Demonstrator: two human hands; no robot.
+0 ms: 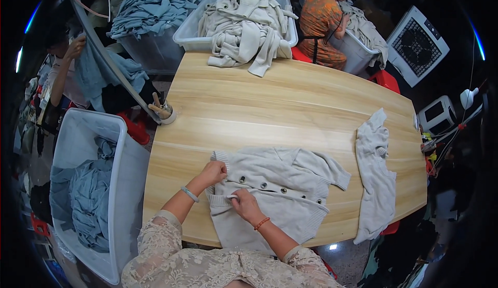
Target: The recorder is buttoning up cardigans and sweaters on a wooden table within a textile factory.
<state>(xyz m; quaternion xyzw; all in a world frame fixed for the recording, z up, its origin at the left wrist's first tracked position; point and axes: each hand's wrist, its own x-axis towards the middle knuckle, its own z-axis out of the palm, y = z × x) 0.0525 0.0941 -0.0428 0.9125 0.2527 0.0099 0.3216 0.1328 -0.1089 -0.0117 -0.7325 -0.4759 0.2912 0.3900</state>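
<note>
A cream knitted cardigan (pixel 280 184) lies spread sideways on the wooden table in front of me, with a row of dark buttons along its front and ribbed bands at its edges. My left hand (pixel 213 173) is closed on the cardigan at its left end, beside a ribbed edge. Just below and to the right, my right hand (pixel 245 204) pinches the front edge of the same garment, where a small pale fold stands up at the fingertips. What exactly lies between the left fingers is hidden.
Another cream knit garment (pixel 374 179) lies folded lengthwise at the table's (pixel 249 111) right. White tubs hold cream knits (pixel 249 23) at the far edge and blue-grey garments (pixel 93 200) at the left. A tool cup (pixel 165 113) sits at the left edge. Two people work nearby.
</note>
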